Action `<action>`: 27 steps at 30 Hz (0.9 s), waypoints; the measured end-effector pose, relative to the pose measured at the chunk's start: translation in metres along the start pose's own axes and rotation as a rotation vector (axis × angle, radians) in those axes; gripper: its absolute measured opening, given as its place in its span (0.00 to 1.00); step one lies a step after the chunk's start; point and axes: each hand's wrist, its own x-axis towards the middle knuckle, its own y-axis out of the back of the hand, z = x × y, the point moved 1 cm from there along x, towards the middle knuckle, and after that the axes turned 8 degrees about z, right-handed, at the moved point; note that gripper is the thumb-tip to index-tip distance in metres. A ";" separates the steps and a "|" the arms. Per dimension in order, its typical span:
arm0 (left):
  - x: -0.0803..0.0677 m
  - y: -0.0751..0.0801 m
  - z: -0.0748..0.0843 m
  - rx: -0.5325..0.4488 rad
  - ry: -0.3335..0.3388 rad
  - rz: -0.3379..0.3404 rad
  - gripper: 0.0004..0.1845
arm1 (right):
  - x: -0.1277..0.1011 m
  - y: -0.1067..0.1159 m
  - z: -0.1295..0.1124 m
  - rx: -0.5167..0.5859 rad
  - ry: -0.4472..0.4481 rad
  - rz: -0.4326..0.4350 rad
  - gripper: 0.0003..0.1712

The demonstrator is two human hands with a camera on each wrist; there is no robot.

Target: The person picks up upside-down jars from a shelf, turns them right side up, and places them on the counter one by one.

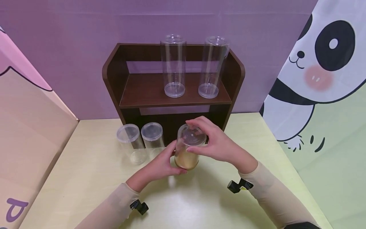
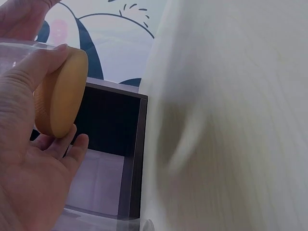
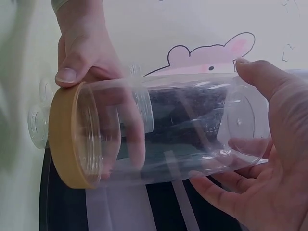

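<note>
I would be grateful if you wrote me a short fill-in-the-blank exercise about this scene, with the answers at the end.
1. The held jar is turned so that its tan lid points ____ toward the table.
2. The hand nearer the lid is the person's ____ one.
3. On the upper board of the shelf stand ____ tall jars.
4. The shelf is dark ____ in colour.

Missing words: down; left; two; brown.

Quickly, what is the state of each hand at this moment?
Left hand: closed, holding the clear jar at its gold lid.
Right hand: closed around the same jar, near its clear base.
</note>
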 end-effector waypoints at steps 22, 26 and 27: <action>-0.015 0.013 0.023 0.019 -0.036 0.078 0.51 | -0.041 0.033 0.039 0.323 -0.006 -0.013 0.46; -0.018 0.016 0.033 0.003 -0.060 0.101 0.49 | -0.044 0.038 0.041 0.360 -0.023 -0.027 0.46; -0.019 0.017 0.034 0.003 -0.065 0.108 0.48 | -0.045 0.039 0.041 0.366 -0.025 -0.031 0.46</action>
